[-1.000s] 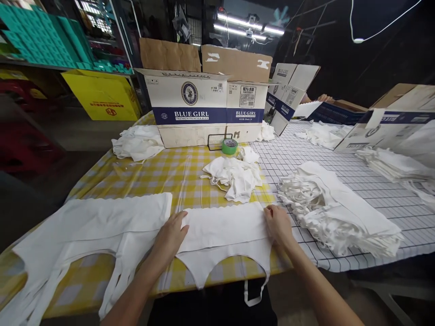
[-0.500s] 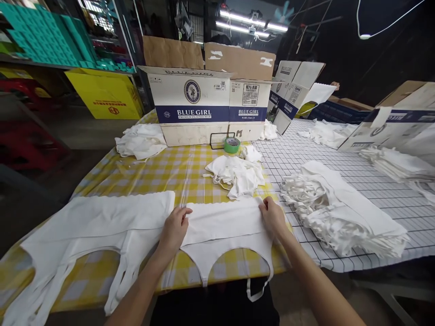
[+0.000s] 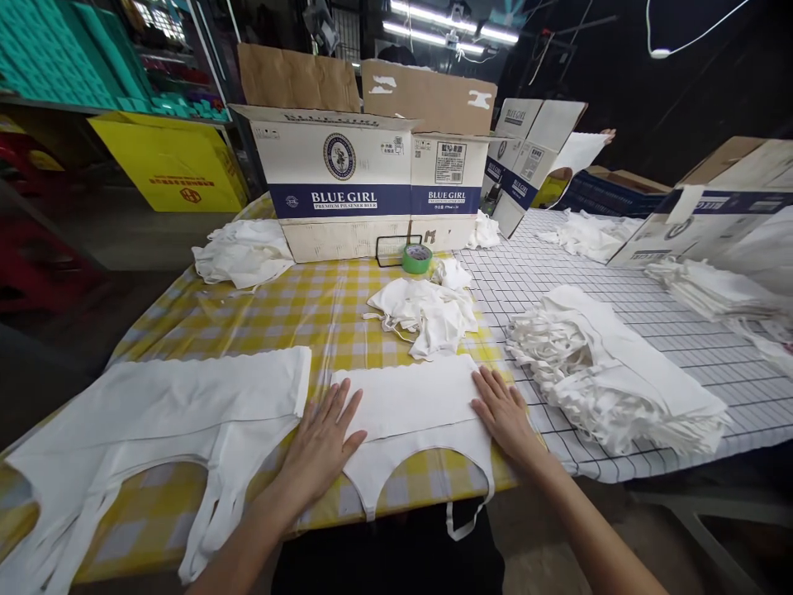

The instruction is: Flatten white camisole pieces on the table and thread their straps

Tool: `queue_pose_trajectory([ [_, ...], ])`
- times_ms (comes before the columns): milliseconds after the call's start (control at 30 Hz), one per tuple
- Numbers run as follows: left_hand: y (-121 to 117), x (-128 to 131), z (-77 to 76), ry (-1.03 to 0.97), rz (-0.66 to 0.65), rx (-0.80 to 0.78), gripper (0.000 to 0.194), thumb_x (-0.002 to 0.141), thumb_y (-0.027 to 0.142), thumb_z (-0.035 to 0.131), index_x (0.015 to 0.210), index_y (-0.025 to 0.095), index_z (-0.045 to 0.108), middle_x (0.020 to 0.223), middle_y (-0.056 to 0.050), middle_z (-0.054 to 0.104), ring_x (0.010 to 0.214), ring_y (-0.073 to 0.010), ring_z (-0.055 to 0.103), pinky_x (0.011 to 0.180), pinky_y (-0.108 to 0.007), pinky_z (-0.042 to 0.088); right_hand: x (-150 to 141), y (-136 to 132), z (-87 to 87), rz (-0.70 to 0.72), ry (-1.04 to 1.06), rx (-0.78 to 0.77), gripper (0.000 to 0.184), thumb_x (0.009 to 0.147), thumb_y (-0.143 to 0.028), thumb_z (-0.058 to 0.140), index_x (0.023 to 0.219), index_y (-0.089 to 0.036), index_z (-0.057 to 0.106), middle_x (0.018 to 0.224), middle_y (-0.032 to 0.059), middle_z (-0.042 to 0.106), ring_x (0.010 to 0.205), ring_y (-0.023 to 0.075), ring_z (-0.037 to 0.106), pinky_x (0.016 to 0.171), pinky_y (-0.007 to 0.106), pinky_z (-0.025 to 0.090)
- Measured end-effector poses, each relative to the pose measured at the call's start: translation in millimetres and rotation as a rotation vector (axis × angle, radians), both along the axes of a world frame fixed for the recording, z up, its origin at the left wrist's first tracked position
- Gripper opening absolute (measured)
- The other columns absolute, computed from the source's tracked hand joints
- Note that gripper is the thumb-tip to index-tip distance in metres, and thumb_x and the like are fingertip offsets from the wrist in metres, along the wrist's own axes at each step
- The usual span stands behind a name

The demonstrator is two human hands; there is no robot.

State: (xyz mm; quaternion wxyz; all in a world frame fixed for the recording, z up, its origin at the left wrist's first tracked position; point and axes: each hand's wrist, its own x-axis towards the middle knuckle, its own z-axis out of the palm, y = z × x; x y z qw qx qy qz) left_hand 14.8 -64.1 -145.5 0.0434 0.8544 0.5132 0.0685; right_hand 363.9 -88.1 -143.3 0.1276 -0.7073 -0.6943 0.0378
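A white strappy top (image 3: 409, 401) lies flat before me on the yellow checked cloth, its straps toward me and one hanging over the table edge. My left hand (image 3: 325, 442) rests on its left side with fingers spread and flat. On its right side lies my right hand (image 3: 505, 413), also open, fingertips on the fabric. Left of my left hand, more white tops (image 3: 167, 413) are spread out with their straps toward me. Just beyond the middle top is a loose heap of white garments (image 3: 427, 314).
A Blue Girl carton (image 3: 347, 202) stands at the back, with a roll of green tape (image 3: 416, 259) before it. To the right, a thick stack of white garments (image 3: 625, 372) lies on the white grid cloth (image 3: 496, 281). Another white pile (image 3: 244, 252) sits back left. Someone's hand (image 3: 610, 135) shows far right.
Both hands have let go of the top's upper corners and opened, now lying flat on its sides. The view has shifted slightly.
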Motion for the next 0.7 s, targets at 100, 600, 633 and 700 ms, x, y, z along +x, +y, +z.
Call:
queue_pose_trajectory([
  [100,1,-5,6.9,0.033,0.068,-0.027,0.057,0.085,0.039,0.042,0.138,0.021,0.029,0.148,-0.009,0.018,0.135,-0.0279,0.018,0.107,-0.051,0.015,0,-51,11.9,-0.108,0.235,0.082,0.034,0.089,-0.039,0.036,0.109,-0.020,0.056,0.109,0.0082,0.061,0.101,0.0224,0.054,0.087,0.035,0.039],
  [600,8,143,10.9,-0.126,-0.520,-0.055,0.057,0.087,0.045,0.041,0.139,0.030,0.022,0.149,-0.002,0.018,0.137,-0.0241,0.010,0.110,-0.048,0.006,-51,-143,-28.0,-0.311,1.244,-0.265,0.035,0.079,-0.048,0.054,0.094,-0.018,0.062,0.075,0.0040,0.065,0.069,0.0200,0.061,0.065,0.029,0.048],
  [633,7,140,7.8,-0.123,-0.512,-0.047,0.057,0.087,0.046,0.040,0.139,0.030,0.022,0.148,-0.002,0.019,0.137,-0.0242,0.010,0.110,-0.048,0.005,-47,-148,-25.1,-0.322,1.154,-0.252,0.035,0.081,-0.048,0.051,0.095,-0.018,0.061,0.071,0.0031,0.063,0.064,0.0188,0.059,0.061,0.028,0.047],
  [700,5,136,4.8,-0.119,-0.501,-0.035,0.057,0.088,0.047,0.038,0.140,0.030,0.022,0.148,-0.003,0.020,0.137,-0.0239,0.010,0.110,-0.048,0.004,-34,-161,-19.0,-0.330,0.948,-0.201,0.035,0.084,-0.046,0.047,0.102,-0.019,0.059,0.070,0.0023,0.062,0.062,0.0179,0.057,0.058,0.026,0.045],
])
